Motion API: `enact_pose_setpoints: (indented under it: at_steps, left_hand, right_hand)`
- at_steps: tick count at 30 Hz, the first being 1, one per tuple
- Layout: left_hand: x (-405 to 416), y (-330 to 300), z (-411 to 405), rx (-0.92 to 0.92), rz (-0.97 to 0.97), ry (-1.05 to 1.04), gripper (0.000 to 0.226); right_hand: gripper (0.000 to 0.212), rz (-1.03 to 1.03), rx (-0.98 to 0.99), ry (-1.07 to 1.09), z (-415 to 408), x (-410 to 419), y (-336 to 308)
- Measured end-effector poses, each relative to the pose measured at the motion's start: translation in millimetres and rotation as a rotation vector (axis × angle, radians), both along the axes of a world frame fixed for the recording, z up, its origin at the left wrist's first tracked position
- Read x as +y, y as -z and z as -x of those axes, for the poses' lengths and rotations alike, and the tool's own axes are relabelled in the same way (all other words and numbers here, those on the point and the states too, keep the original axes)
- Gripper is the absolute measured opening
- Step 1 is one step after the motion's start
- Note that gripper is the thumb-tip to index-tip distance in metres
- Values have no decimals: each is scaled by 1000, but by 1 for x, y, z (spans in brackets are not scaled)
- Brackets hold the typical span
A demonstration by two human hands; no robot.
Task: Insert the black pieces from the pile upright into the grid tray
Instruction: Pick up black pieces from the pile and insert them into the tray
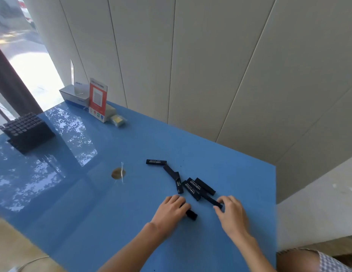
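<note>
At the far left of the blue table [92, 193] stands the tray [26, 132], a dark grid block already packed with black pieces standing upright in its cells. Farther back, against the pale panelled wall [190, 65], sits a grey box [74, 95] with a red-and-white card [97, 99] propped just to its right, and a small clear packet [118, 120] lies beside the card. A brownish spot [118, 173] marks the table near its middle. To its right lies the pile [190, 183] of black pieces (flat bars, some with white print), one lone piece [156, 162] at the far left of the scatter, the rest overlapping at angles toward the near right. The left hand [174, 210] rests palm down at the near edge of the pile, fingers curled over one piece [190, 213] whose end sticks out to the right of the fingertips; it lies flat on the table. The right hand [231, 210], just right of it, pinches the near end of a long piece [211, 201] between thumb and fingers, and that piece too lies against the table. The tray is well apart from both hands.
</note>
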State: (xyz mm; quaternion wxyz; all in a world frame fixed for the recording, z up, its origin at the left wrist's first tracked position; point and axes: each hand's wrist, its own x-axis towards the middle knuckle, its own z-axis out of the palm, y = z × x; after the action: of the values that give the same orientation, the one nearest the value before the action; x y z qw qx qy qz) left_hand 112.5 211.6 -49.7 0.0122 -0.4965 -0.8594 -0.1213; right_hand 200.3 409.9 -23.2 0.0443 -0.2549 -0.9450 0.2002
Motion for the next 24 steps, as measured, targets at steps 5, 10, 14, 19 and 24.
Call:
enact_pose_setpoints:
  at_steps: [5, 10, 14, 19, 24]
  left_hand:
    - [0, -5, -9, -11, 142, -24, 53]
    - [-10, -17, -16, -114, 132, -98, 76]
    - [-27, -30, -17, -283, 51, -256, 70]
    - [-57, -37, -8, -546, -179, -404, 54]
    - [-94, -43, -2, -613, -296, -440, 50]
  right_hand:
    - [14, 160, 201, 11, -6, 7, -12]
    - [18, 296, 326, -31, -5, -4, -23]
    - [23, 375, 354, -64, 2, -23, -31]
    - [29, 463, 393, -156, 15, -55, -42]
    - [18, 489, 391, -229, 26, -89, -57]
